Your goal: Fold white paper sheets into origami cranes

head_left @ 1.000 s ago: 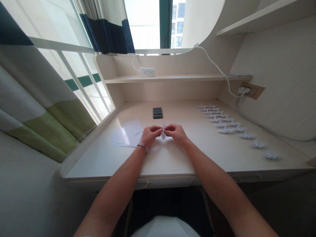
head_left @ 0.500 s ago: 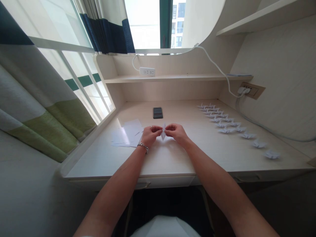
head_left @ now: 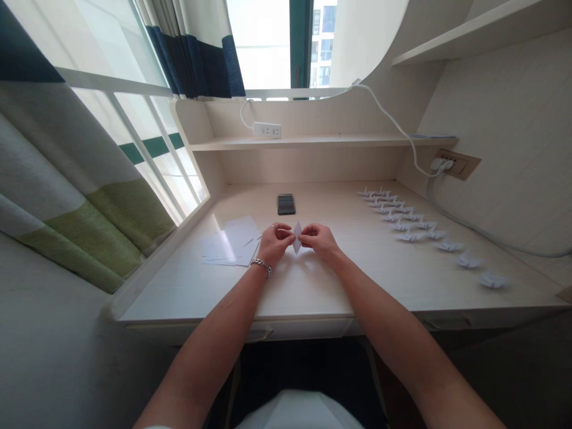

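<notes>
The person's left hand (head_left: 274,243) and right hand (head_left: 319,239) are both pinching a small, white, diamond-shaped piece of folded paper (head_left: 297,245), one from each side, so each grip is clamping on paper. It is standing on its point between them, over the middle of the pale wooden desk (head_left: 308,292). The left fingers are looking a bit looser than a moment ago, and more of the flat side is showing, so the folding seems to be still going on. Some loose white paper sheets (head_left: 230,238) are lying near the left edge, just beside the left hand. A small, dark, flat rectangle (head_left: 286,204) is resting nearer the far edge. Many white folded paper birds (head_left: 411,236) are sitting in lines along the right edge, from the far right corner toward the near one.
</notes>
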Demonstrator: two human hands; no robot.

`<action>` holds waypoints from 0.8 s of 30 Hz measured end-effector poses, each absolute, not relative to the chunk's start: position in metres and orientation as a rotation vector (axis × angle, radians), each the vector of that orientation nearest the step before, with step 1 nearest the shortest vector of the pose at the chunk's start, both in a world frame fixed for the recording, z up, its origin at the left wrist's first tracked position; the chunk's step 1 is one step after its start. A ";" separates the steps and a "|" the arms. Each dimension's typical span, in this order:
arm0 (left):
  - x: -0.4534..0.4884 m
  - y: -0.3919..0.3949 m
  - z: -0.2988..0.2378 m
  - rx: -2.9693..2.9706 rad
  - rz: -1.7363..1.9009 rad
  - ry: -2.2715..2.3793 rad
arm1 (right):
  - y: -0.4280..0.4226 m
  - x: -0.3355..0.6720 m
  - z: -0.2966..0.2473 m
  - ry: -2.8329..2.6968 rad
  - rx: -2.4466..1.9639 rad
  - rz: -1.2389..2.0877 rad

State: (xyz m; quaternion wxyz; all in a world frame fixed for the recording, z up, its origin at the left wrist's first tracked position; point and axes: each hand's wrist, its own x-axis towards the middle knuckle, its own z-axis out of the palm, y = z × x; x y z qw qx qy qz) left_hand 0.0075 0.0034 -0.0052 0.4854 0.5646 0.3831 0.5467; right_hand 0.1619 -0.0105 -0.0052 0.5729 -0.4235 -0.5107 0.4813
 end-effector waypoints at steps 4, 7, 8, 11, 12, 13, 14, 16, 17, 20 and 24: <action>0.008 0.001 -0.004 1.379 1.308 0.948 | -0.007 0.163 -0.009 -1.217 -1.024 1.059; 0.008 -0.002 -0.001 1.376 1.280 0.962 | -0.004 0.163 -0.012 -1.230 -1.054 1.008; 0.008 -0.002 -0.001 1.374 1.277 0.967 | -0.003 0.163 -0.012 -1.233 -1.061 0.997; 0.009 -0.001 0.000 1.364 1.292 0.985 | -0.004 0.161 -0.012 -1.240 -1.068 0.988; 0.009 -0.001 0.000 1.361 1.300 0.991 | -0.004 0.161 -0.012 -1.242 -1.065 0.991; 0.010 -0.001 0.000 1.360 1.308 0.995 | -0.004 0.160 -0.011 -1.244 -1.061 0.993; 0.010 -0.001 0.000 1.362 1.312 0.998 | -0.004 0.160 -0.011 -1.248 -1.058 0.990; 0.012 -0.001 -0.001 1.370 1.306 0.995 | -0.004 0.161 -0.011 -1.256 -1.058 0.965; 0.012 -0.002 -0.001 1.374 1.300 0.989 | -0.003 0.162 -0.011 -1.259 -1.060 0.946; 0.012 -0.002 -0.002 1.383 1.286 0.970 | -0.003 0.162 -0.011 -1.259 -1.063 0.910; 0.009 0.002 -0.004 1.381 1.318 0.977 | -0.004 0.161 -0.011 -1.252 -1.046 0.972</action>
